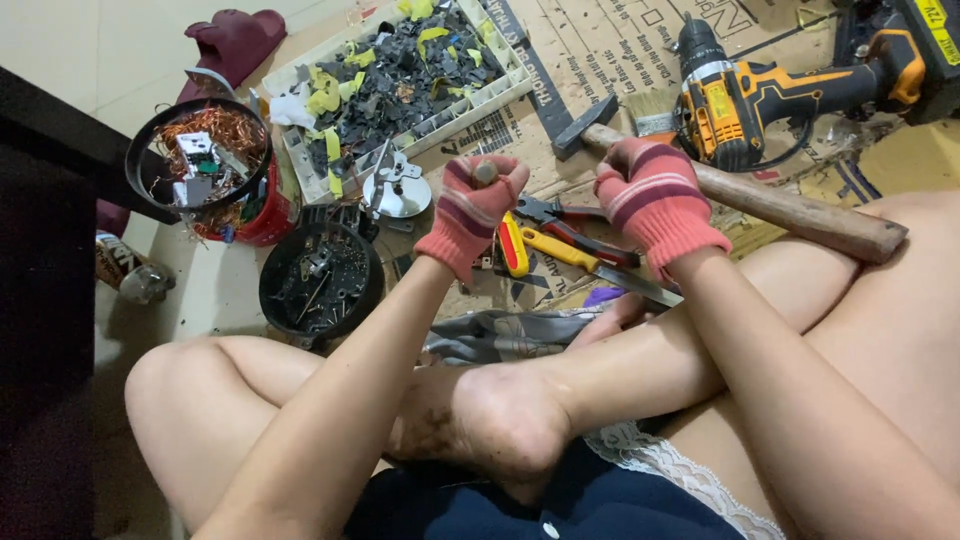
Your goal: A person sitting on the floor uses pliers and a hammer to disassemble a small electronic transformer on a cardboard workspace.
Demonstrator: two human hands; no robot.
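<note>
L hand clenched on small grey metal piece | R hand clenched, contents can't tell | above pliers, hammer on cardboard | tip: grip firm, work over cardboard so bits don't scatter

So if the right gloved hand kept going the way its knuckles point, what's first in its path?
Probably the wooden-handled hammer: the right hand in its pink striped knit glove is fisted just before the handle. Depth is unclear, so it might pass above.

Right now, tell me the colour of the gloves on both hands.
Pink-red with pale stripes, on the left hand and the right hand; head view.
</note>
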